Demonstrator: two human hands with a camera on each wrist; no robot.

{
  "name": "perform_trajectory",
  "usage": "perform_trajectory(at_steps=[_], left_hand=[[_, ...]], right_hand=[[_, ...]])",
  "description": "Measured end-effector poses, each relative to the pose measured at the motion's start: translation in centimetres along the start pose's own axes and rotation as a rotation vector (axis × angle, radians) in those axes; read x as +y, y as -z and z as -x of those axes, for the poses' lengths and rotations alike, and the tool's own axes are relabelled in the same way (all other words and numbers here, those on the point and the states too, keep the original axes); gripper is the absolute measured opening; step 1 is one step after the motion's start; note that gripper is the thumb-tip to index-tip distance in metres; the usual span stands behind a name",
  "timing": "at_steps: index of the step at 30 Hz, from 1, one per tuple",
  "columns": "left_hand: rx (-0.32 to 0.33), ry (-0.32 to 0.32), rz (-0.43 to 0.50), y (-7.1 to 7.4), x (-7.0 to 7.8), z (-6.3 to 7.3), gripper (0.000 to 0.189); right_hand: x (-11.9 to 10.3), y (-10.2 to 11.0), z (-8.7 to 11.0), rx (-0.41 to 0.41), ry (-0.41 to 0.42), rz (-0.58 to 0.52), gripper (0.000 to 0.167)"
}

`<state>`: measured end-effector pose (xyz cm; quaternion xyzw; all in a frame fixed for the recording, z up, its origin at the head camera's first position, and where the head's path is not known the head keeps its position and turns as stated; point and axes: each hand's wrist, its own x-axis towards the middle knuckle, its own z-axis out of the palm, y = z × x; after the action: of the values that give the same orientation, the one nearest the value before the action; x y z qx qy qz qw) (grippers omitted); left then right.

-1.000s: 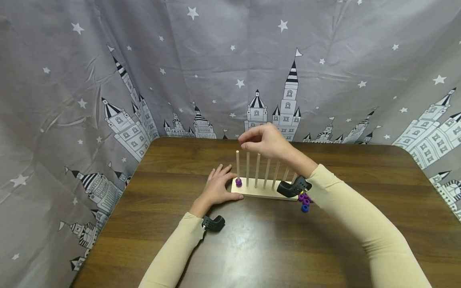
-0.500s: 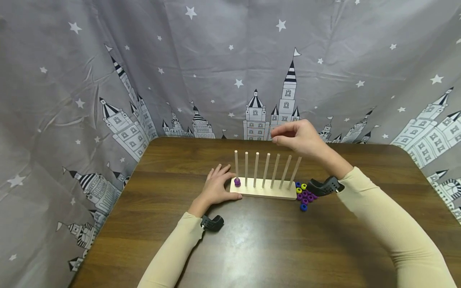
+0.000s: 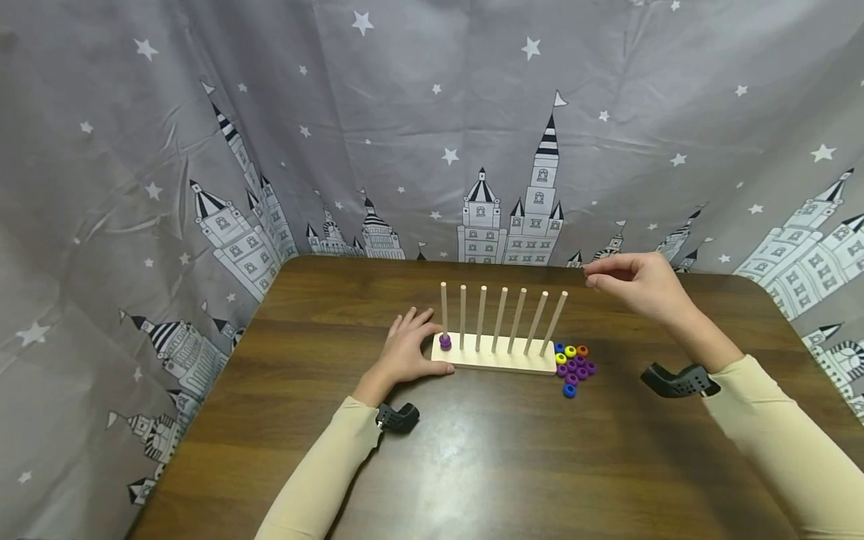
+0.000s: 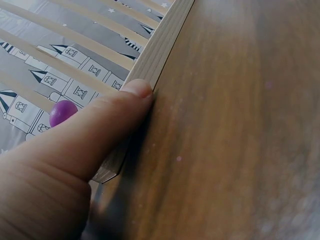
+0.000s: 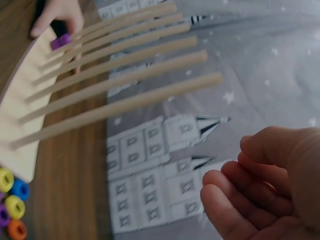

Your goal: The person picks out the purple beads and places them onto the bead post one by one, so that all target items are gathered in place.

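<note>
Two hands at a brown wooden table (image 3: pixel 317 322), doing pretty different things. Left hand (image 3: pixel 408 352) has hold of the left end of a pale wooden peg board (image 3: pixel 502 361): thumb (image 4: pixel 100 127) laid on the front edge, index finger round at the back corner, board end between them. Its other fingers are fanned out to the side.

Right hand (image 3: pixel 644 285) hovers in the air off to the right, well apart from the board. Fingers are loosely curled with the palm empty, as far as the wrist view goes. Thumb and index tips sit close together, can't quite tell if they touch.

Seven upright pegs (image 3: pixel 499 320) stick up from the board, so there's a whole row of sticks between the two hands. Purple beads (image 3: pixel 445 343) (looks like a pair) sit at the bottom of the leftmost one, and from the left wrist the thumb partly hides them.

Loose bead pile (image 3: pixel 572 367) is just beside the board's right end, mostly purple, plus yellow, blue and one orange bead (image 3: pixel 583 351). One blue bead (image 3: pixel 570 391) sits at the pile's near edge.

Both wrists have black cameras (image 3: pixel 398 418) strapped on below cream sleeves (image 3: pixel 317 465). Grey castle-and-star curtain (image 3: pixel 378 135) hangs behind it all.
</note>
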<state>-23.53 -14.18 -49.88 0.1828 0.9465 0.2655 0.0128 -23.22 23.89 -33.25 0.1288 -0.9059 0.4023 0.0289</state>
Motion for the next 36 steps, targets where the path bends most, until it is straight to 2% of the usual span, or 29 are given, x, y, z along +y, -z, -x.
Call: perform_trajectory(at_steps=[7,16,23,36], left_hand=[[-0.001,-0.005,-0.007,0.1,0.0,0.1,0.074],[-0.002,-0.002,0.002,-0.1,-0.2,0.1,0.072],[0.005,-0.006,0.004,0.0,-0.1,0.1,0.072],[0.001,0.0,-0.003,0.1,0.0,0.1,0.073]], right_hand=[[2.8,-0.7,1.7,0.027,0.007,0.087,0.024],[6.1,-2.5,3.5,0.046,-0.021,0.102,0.023],[7.8,-4.0,4.6,0.03,-0.077,0.095,0.024],[9.8,-6.1,6.0,0.029,-0.097,0.106,0.021]])
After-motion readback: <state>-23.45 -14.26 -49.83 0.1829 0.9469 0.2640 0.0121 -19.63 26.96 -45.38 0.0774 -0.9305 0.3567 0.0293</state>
